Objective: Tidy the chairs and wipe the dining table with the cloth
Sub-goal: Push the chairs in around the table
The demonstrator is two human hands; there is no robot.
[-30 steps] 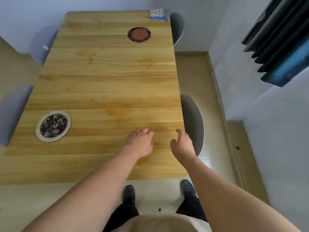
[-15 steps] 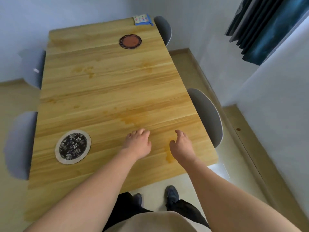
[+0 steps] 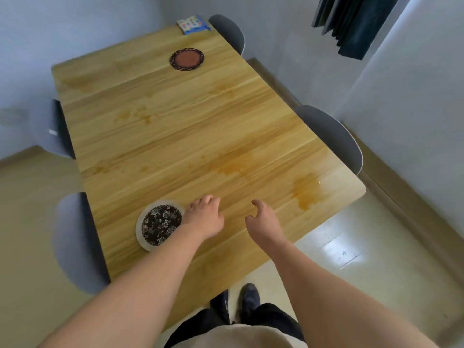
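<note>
Cloth (image 3: 192,25) folded at far tabletop (image 3: 175,126) corner, well apart from both hands. Left hand (image 3: 204,215) loosely curled, empty, beside floral coaster (image 3: 160,225). Right hand (image 3: 263,221) relaxed open, empty. Cloth judged soft, light, limp; best pinched at free edge. Amber spill (image 3: 305,193) unwiped.

- Soft, even daylight filled the room; shadows were faint.
- Glare patches shone on the floor (image 3: 342,252) and the worktop (image 3: 336,177) corner.
- Wide-angle distortion bent the edges; the left chairs (image 3: 75,242) looked blurred.

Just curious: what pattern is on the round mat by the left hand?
Head view: round mat, dark with pale floral print.
</note>
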